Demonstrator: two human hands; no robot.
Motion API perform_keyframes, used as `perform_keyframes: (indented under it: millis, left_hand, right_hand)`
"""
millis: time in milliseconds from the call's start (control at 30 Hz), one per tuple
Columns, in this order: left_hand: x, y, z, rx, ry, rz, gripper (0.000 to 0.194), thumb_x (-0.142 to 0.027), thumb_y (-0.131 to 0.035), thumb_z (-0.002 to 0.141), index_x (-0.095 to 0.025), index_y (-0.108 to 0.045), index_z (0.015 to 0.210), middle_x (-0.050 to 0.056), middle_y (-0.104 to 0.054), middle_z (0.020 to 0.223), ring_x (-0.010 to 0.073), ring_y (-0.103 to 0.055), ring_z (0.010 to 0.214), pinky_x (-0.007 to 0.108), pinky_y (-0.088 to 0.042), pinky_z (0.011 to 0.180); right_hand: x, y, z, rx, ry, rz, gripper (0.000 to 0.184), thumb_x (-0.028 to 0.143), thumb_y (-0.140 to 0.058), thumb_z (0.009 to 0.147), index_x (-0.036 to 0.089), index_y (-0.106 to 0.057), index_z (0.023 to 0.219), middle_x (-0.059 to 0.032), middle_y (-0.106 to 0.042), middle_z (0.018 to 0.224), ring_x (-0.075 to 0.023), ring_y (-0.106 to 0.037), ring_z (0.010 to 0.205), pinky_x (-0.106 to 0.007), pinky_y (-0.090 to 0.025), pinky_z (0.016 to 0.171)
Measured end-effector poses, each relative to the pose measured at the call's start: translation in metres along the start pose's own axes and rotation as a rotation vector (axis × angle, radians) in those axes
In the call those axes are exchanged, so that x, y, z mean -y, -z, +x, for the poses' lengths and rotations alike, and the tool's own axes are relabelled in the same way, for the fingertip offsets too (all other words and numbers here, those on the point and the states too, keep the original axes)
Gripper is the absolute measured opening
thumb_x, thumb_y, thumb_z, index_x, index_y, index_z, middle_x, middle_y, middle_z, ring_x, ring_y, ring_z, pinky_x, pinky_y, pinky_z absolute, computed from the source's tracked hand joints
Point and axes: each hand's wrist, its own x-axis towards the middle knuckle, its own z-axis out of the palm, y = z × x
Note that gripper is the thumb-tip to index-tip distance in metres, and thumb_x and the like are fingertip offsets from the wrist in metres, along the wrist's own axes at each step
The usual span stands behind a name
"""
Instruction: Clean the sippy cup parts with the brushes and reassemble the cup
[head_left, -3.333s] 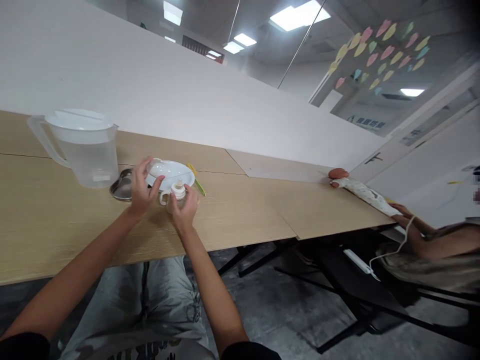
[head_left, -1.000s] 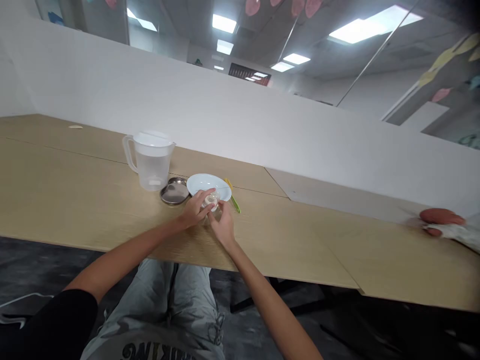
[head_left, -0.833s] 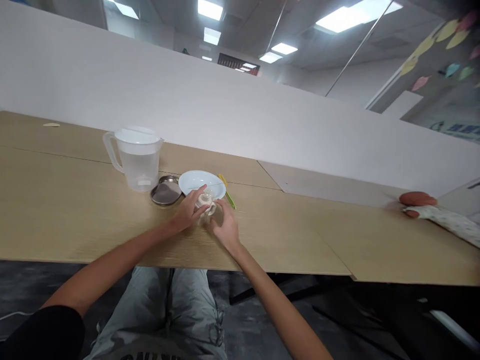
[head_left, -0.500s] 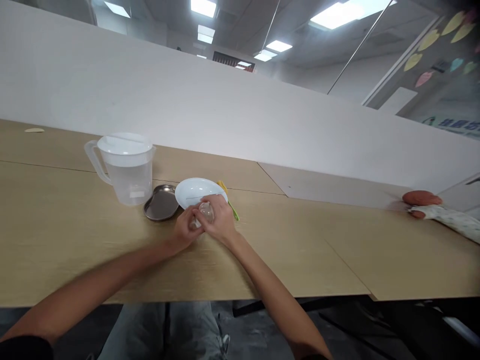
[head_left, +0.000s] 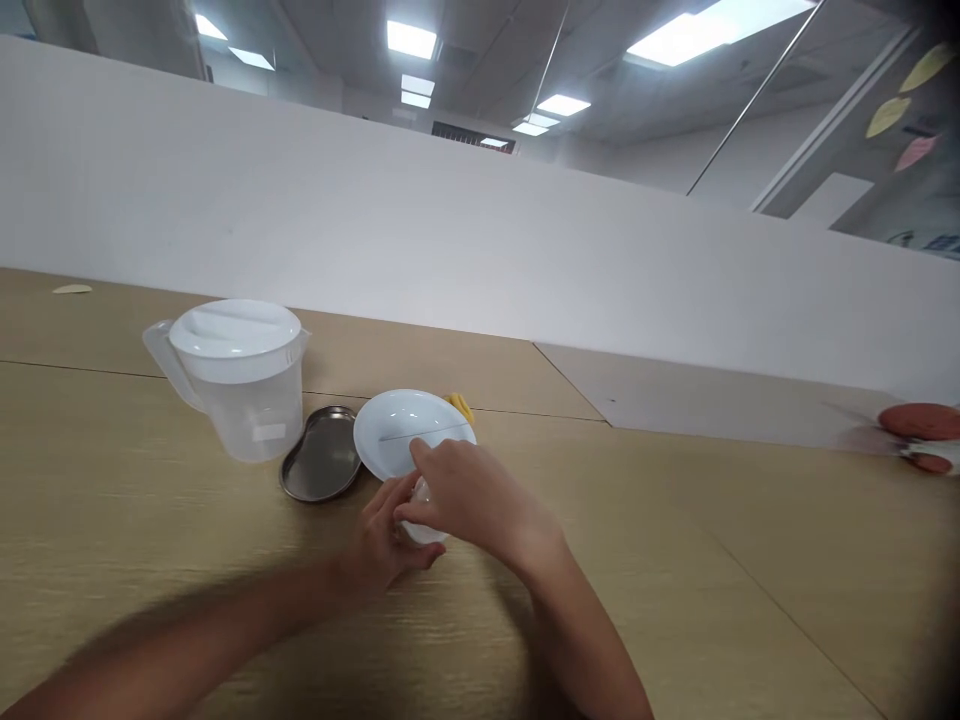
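My left hand [head_left: 386, 535] is wrapped round the side of a small clear container [head_left: 425, 532] that looks whitish in its lower part. From above, my right hand [head_left: 472, 490] closes over its top, hiding much of it. Just beyond the hands lies a white oval dish [head_left: 375, 430] with a thin dark rod or line across it. A shiny metal kidney-shaped tray [head_left: 321, 455] sits left of the dish. Behind the dish, part of a yellow item [head_left: 459, 406] shows. What the container holds is hard to make out.
A translucent lidded pitcher [head_left: 251, 390] stands left of the metal tray, its handle to the left. A reddish-brown rounded object [head_left: 921, 421] lies at the far right. The white partition [head_left: 450, 240] borders the back of the wooden table [head_left: 150, 510].
The view has moved closer and tilted up. Both hands still grip the container, now tipped differently, and my right hand has come over its top. The yellow item's green part is now hidden.
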Motion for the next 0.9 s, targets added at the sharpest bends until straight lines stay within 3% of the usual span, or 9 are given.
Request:
perform_keyframes:
  millis: [300, 400, 533, 633, 767, 900]
  left_hand:
    - [-0.002, 0.003, -0.002, 0.072, 0.048, 0.068, 0.075, -0.046, -0.069, 0.077, -0.023, -0.037, 0.14, 0.012, -0.061, 0.118, 0.0267, -0.062, 0.103, 0.04, -0.056, 0.082]
    - [-0.004, 0.004, -0.003, 0.104, 0.177, 0.044, 0.081, -0.046, -0.074, 0.072, -0.023, -0.037, 0.14, 0.011, -0.062, 0.117, 0.0272, -0.064, 0.1, 0.04, -0.057, 0.08]
    - [-0.009, 0.007, -0.002, 0.152, 0.425, -0.08, 0.083, -0.042, -0.079, 0.065, -0.023, -0.041, 0.137, 0.01, -0.064, 0.114, 0.0226, -0.066, 0.083, 0.03, -0.056, 0.056]
    - [-0.012, 0.008, -0.001, 0.137, 0.504, -0.171, 0.083, -0.039, -0.08, 0.064, -0.024, -0.041, 0.136, 0.011, -0.06, 0.118, 0.0229, -0.064, 0.091, 0.024, -0.053, 0.053]
    - [-0.01, 0.008, -0.002, 0.139, 0.519, -0.194, 0.083, -0.037, -0.08, 0.065, -0.025, -0.04, 0.136, 0.011, -0.058, 0.117, 0.0251, -0.061, 0.097, 0.024, -0.054, 0.055]
    - [-0.004, 0.004, -0.004, 0.072, 0.401, -0.136, 0.083, -0.038, -0.081, 0.063, -0.026, -0.041, 0.134, 0.01, -0.055, 0.119, 0.0247, -0.061, 0.096, 0.037, -0.056, 0.075]
  right_hand:
    - [-0.014, 0.002, 0.003, 0.029, 0.03, 0.101, 0.032, 0.048, -0.062, 0.08, 0.016, -0.061, 0.083, -0.0038, -0.063, 0.071, -0.0172, -0.058, 0.065, -0.025, -0.033, 0.055]
    - [-0.016, -0.003, 0.003, -0.012, 0.047, 0.089, 0.036, 0.052, -0.062, 0.08, 0.017, -0.06, 0.087, -0.0042, -0.064, 0.073, -0.0186, -0.059, 0.066, -0.025, -0.033, 0.054]
    - [-0.013, -0.007, -0.001, -0.039, 0.05, 0.041, 0.034, 0.049, -0.06, 0.083, 0.017, -0.057, 0.096, -0.0049, -0.066, 0.076, -0.0206, -0.062, 0.068, -0.026, -0.035, 0.056]
    - [-0.008, -0.003, -0.007, -0.026, 0.019, 0.013, 0.032, 0.045, -0.059, 0.085, 0.017, -0.057, 0.1, -0.0063, -0.067, 0.078, -0.0204, -0.062, 0.069, -0.027, -0.037, 0.059]
    - [-0.011, 0.003, -0.016, -0.109, 0.003, 0.021, 0.032, 0.039, -0.06, 0.086, 0.017, -0.058, 0.108, -0.0094, -0.068, 0.09, -0.0224, -0.062, 0.082, -0.029, -0.04, 0.066]
    - [-0.034, 0.004, -0.013, -0.268, -0.048, 0.13, 0.045, 0.046, -0.068, 0.079, 0.017, -0.06, 0.112, -0.0088, -0.066, 0.092, -0.0241, -0.057, 0.093, -0.031, -0.041, 0.074]
